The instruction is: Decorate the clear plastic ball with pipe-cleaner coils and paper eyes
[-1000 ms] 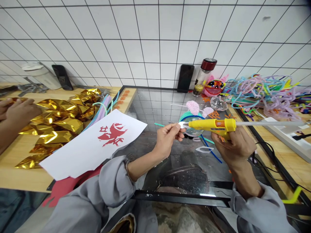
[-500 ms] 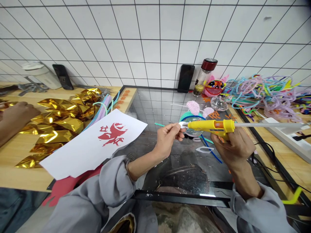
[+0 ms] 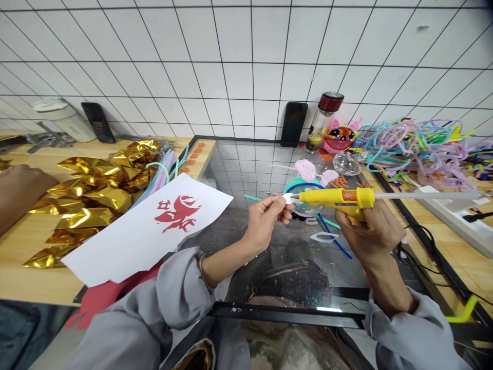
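In the middle of the head view my left hand (image 3: 265, 221) pinches a small white piece (image 3: 287, 198), its exact shape partly covered by the fingers. My right hand (image 3: 372, 231) is wrapped round the handle of a yellow hot glue gun (image 3: 327, 197). The gun's nozzle points left and meets the white piece, or lies very close to it. A long clear glue stick (image 3: 427, 196) sticks out of the gun's back end. Behind the nozzle, partly hidden, is a round clear and green craft piece with pink pipe-cleaner ears (image 3: 305, 170). A white leaf-shaped cutout (image 3: 324, 237) lies below.
White paper with a red print (image 3: 154, 231) and gold foil strips (image 3: 92, 200) lie left, near another person's hand (image 3: 25, 187). At the back stand a phone (image 3: 294, 124) and a glass bottle (image 3: 319, 126). Pipe cleaners (image 3: 416, 149) and a power strip (image 3: 454, 218) fill the right.
The glue gun has shifted very slightly to the right, its nozzle still at the white piece. At the far left, the other person's hand has moved a little left.
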The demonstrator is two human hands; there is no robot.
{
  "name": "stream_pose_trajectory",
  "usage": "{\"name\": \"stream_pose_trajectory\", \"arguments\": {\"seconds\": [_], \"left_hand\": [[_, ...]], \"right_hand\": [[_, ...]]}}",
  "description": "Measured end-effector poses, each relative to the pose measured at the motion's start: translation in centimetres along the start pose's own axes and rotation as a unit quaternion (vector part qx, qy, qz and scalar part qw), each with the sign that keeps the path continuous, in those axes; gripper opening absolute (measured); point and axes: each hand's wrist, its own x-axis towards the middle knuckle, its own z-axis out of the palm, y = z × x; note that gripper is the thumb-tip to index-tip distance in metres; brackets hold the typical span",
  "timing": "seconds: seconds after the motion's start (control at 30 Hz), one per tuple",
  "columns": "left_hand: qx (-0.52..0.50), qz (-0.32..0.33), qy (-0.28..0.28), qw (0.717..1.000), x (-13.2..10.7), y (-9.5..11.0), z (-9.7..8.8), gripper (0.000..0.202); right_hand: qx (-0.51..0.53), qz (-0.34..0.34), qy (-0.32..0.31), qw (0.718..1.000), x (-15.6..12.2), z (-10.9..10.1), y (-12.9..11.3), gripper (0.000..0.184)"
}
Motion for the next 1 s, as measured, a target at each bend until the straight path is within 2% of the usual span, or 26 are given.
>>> {"name": "stream_pose_trajectory", "arguments": {"seconds": [0.33,0.53,0.67,0.83,1.0], "left_hand": [[0.002,-0.001,0.002,1.0,0.0,-0.05,-0.01,0.026],[0.006,0.002,0.002,1.0,-0.01,-0.02,-0.03,0.026],[0.006,-0.003,0.003,1.0,0.01,-0.04,0.02,0.026],[0.009,-0.009,0.002,1.0,-0.02,-0.05,0.01,0.027],[0.006,-0.002,-0.001,1.0,-0.08,0.11,0.02,0.026]], "right_hand": [[-0.001,-0.018,0.009,1.0,-0.01,-0.04,0.03,0.023],[-0.008,0.022,0.016,1.0,0.16,-0.18,0.08,0.022],[0.009,0.027,0.0,1.0,-0.18,-0.16,-0.04,0.023],[0.01,0.051,-0.052,0.997,-0.78,0.05,0.06,0.023],[0.008,0.065,-0.042,0.997,-0.57,-0.1,0.11,0.021]]}}
